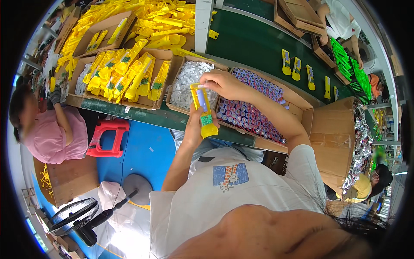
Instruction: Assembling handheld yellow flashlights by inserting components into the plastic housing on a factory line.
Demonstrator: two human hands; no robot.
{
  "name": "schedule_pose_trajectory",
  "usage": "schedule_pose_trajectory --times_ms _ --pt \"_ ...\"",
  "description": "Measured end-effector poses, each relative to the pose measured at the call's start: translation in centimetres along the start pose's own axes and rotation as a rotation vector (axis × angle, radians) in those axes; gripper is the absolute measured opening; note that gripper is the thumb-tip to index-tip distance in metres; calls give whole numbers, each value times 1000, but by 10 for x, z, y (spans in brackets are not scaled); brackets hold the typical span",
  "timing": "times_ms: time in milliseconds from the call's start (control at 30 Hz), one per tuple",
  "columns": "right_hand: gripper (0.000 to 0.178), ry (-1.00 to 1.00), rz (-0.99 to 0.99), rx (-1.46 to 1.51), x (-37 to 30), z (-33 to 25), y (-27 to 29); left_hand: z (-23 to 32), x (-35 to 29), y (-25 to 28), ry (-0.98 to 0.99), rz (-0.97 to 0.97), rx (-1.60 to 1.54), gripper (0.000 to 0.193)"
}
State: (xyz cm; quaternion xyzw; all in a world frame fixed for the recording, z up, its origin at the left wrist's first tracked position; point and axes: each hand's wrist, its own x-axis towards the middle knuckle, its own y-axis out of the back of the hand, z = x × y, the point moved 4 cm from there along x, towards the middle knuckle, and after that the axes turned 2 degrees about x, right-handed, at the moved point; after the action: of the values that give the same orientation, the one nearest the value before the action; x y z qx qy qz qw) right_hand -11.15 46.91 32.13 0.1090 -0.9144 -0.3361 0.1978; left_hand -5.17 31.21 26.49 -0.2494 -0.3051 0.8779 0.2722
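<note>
Gripping with the left hand (196, 125) the lower end of a yellow casing (210, 131), clasping it by the sides near a green circuit board (207, 120). Pinching at the casing's upper end with the right hand (224, 84), with thumb and fingertips drawn close together over something pale, too small to make out. Holding the casing tilted in front of the body, near the front edge of a carton of small white parts (177, 108), with a purple cylindrical cell (201, 99) lying inside its upper part. Flanked on the right by a carton of closely packed cells (305, 121) with coloured ends, and past it by a large carton (334, 140) next to shiny metal pieces (358, 149). Flanked on the left by a carton of yellow casings (92, 101) bearing green boards, with a heap of loose yellow pieces (164, 19) behind. Facing a green surface (250, 39) beyond the cartons, with a spaced line of yellow casings (296, 69) toward the right. Working well apart from a co-worker in pink (56, 136) at the left, near a red stool (92, 149).
</note>
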Motion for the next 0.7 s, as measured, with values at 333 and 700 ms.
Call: schedule_pose_trajectory --times_ms 333,700 --pt "34 -250 3 196 -1 -6 24 7 10 -16 -111 -34 370 26" --pt "24 -288 406 8 -25 118 142 97 50 19 -476 64 539 31"
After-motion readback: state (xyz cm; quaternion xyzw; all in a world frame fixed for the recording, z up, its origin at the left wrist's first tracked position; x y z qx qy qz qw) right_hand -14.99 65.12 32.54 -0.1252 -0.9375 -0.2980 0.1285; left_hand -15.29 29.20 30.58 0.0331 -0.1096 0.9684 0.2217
